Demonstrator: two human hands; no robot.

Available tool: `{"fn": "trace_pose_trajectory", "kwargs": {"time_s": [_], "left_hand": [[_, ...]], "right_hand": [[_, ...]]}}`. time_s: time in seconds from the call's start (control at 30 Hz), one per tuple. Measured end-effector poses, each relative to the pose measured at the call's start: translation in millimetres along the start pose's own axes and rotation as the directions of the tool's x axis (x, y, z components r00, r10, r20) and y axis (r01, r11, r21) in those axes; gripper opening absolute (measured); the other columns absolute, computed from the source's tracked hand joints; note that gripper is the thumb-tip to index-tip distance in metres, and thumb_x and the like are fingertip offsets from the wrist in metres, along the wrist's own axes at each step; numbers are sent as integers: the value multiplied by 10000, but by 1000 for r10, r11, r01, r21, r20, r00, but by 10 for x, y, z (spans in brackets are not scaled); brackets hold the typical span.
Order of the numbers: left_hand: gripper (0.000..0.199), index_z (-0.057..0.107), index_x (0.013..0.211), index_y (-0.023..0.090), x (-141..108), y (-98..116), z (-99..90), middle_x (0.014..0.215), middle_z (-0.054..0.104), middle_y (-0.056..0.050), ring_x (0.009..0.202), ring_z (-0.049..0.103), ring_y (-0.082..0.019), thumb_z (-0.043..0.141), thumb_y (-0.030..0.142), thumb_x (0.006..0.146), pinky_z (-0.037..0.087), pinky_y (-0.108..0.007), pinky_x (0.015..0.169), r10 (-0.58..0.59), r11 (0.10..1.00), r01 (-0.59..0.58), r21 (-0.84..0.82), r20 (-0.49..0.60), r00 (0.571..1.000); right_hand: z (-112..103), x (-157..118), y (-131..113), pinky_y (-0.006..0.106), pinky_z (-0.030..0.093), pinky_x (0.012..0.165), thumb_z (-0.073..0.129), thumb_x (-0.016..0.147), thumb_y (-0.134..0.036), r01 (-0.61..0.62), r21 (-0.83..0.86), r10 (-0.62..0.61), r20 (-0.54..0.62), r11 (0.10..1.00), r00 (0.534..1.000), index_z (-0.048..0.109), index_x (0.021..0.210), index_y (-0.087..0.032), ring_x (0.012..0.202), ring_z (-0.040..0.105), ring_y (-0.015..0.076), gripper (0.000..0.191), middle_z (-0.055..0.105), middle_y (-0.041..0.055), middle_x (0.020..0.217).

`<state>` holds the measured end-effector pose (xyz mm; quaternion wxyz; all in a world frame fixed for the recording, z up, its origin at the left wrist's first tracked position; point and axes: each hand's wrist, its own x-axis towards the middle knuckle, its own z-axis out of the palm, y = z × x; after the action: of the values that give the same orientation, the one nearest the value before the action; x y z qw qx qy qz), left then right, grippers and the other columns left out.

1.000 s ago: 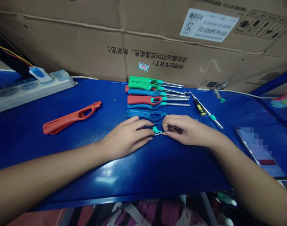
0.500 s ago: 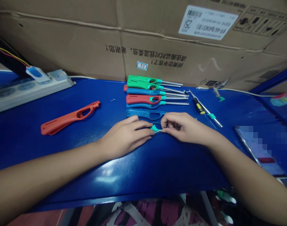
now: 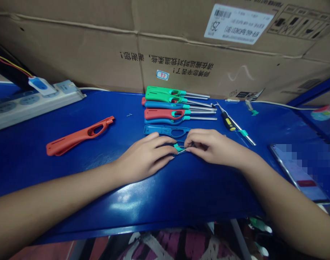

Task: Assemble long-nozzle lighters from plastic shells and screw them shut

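My left hand (image 3: 147, 155) presses its bent fingers around a partly assembled lighter, whose body is mostly covered by both hands. Between the fingertips show its turquoise trigger (image 3: 178, 147) and a thin metallic strip (image 3: 181, 152). From the other side my right hand (image 3: 208, 147) is closed, thumb and fingertips pinched together at the right end of these parts. What they pinch is too small and hidden to name. Just beyond the hands lies an open blue lighter shell half (image 3: 165, 130), its inner side up. An orange-red shell (image 3: 78, 138) lies to the left.
Behind the hands several assembled stick lighters (image 3: 165, 115) lie side by side. A black-and-yellow screwdriver (image 3: 229, 122) and a metal lighter tube (image 3: 248, 137) are to the right, near a phone (image 3: 297, 177). Small pins (image 3: 129, 115), a power strip (image 3: 24, 104) and a cardboard box (image 3: 86, 54) also show.
Both hands stay nearly in place. The right fingertips have shifted very slightly against the small parts, and a thin dark wire by the trigger now shows. The other things have not moved.
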<state>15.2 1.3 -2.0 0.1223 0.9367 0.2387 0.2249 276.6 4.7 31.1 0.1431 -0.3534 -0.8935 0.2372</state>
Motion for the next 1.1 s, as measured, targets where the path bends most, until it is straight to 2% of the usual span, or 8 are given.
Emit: {"fn": "trace_pose_trajectory", "kwargs": {"time_s": [0.1, 0.5, 0.6, 0.7, 0.8, 0.9, 1.0, 1.1], "left_hand": [[228, 691, 1141, 190, 3, -12, 9, 1289, 644, -96, 1084, 588, -232, 523, 288, 1021, 500, -383, 961, -4, 1000, 4, -22, 8, 1000], [232, 727, 1135, 210, -7, -12, -4, 1248, 671, -93, 1005, 615, -219, 541, 271, 1012, 537, -353, 874, 57, 995, -55, 81, -24, 998], [231, 735, 1142, 237, -10, -30, -6, 1231, 687, -81, 977, 625, -216, 551, 271, 1007, 535, -345, 831, 70, 992, -65, 110, -37, 997], [226, 741, 1133, 249, -14, -42, -11, 1234, 688, -82, 1004, 638, -226, 559, 266, 1000, 537, -356, 830, 75, 991, -68, 119, -56, 996], [233, 741, 1139, 240, -16, -38, -16, 1238, 686, -90, 1035, 644, -235, 558, 250, 997, 544, -371, 847, 72, 992, -65, 111, -63, 995], [238, 741, 1138, 233, -22, -27, -18, 1236, 689, -93, 1045, 647, -238, 552, 237, 994, 551, -378, 850, 73, 992, -65, 109, -63, 995], [244, 731, 1150, 229, -31, -21, -15, 1240, 687, -95, 1043, 650, -231, 545, 223, 992, 554, -371, 844, 82, 991, -74, 113, -62, 995], [254, 710, 1175, 217, -38, -19, -12, 1225, 697, -91, 1039, 654, -222, 531, 205, 996, 556, -364, 850, 104, 987, -94, 129, -74, 992]], "right_hand": [[-27, -21, -12, 281, 439, 757, 543, 985, -225, 49, -138, -43, 43, 989, 998, 634, 977, -199, 891, 609, 173, 96, 644, 59, 1011], [-41, -46, -65, 294, 411, 689, 461, 1022, -245, 85, -365, -57, 89, 927, 994, 622, 965, -198, 803, 591, 182, 177, 657, 63, 956], [-55, -57, -59, 293, 419, 694, 474, 1020, -243, 75, -322, -48, 90, 944, 995, 637, 973, -196, 806, 599, 176, 176, 658, 58, 953], [-115, -65, -39, 276, 445, 710, 581, 982, -271, 63, -134, -55, 66, 989, 996, 659, 1016, -208, 824, 614, 158, 106, 674, 42, 986], [-220, -71, 39, 277, 474, 708, 664, 931, -351, 51, -1, -50, -89, 999, 995, 673, 1031, -208, 804, 615, 156, 174, 688, 42, 981], [-340, -102, 233, 353, 490, 819, 608, 950, -364, -104, -167, 38, -357, 980, 933, 684, 954, -210, 884, 618, 210, 172, 690, 67, 959], [-434, -175, 531, 481, 448, 965, 546, 949, -350, -407, -377, 189, -497, 832, 847, 697, 1042, -202, 1083, 582, 312, 231, 669, 125, 1100], [-479, -247, 836, 536, 402, 1035, 486, 941, -309, -694, -336, 431, -591, 637, 682, 638, 1262, -174, 1261, 492, 370, 380, 584, 170, 1346]]}}
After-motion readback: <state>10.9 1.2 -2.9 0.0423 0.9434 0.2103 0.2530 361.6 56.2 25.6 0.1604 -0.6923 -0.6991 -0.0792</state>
